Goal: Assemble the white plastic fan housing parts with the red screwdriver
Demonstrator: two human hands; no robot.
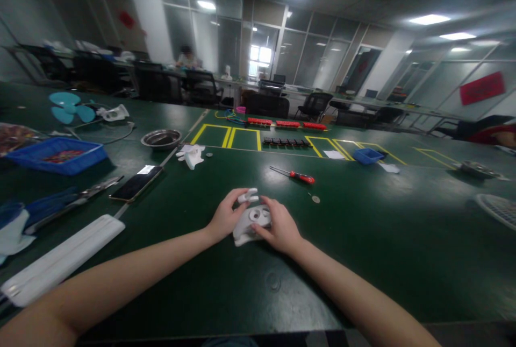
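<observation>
My left hand is closed on a small white forked plastic piece, held just above a larger white plastic housing. Around the right side of that housing my right hand is wrapped, its thumb across the front. A round recess with a hole shows on the housing's top. The housing rests on the green table, partly hidden by my fingers. Beyond my hands lies a screwdriver with a red and black handle, and to its right a small round metal disc.
To the left are a white power strip, a phone, a metal bowl, a blue tray and blue fan blades. At the back, red parts, a black strip and a small blue bin stand near yellow tape outlines.
</observation>
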